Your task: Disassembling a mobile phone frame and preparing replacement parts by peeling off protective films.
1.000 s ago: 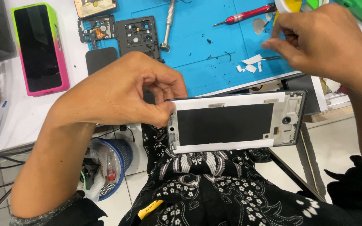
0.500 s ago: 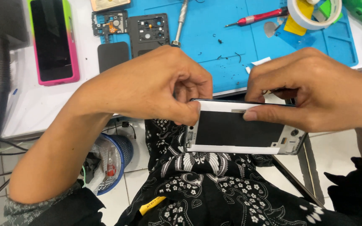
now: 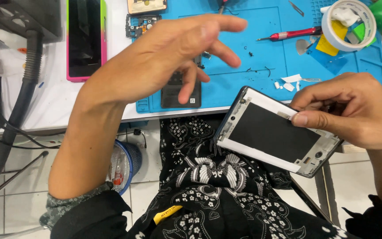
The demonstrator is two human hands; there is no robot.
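The mat at the top centre is blue. The phone at the upper left has a pink and green case. The screwdriver is red. The frame is white around a black panel. The cloth at the bottom is black with white flowers.

Red screwdriver, tape roll, pink phone

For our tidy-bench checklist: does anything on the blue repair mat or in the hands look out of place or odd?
Yes. Small torn white scraps and dark specks lie loose on the blue rubber mat. The white-edged phone frame sits tilted off the bench over the lap, pinched only in the right hand; the left hand hovers open above the mat.
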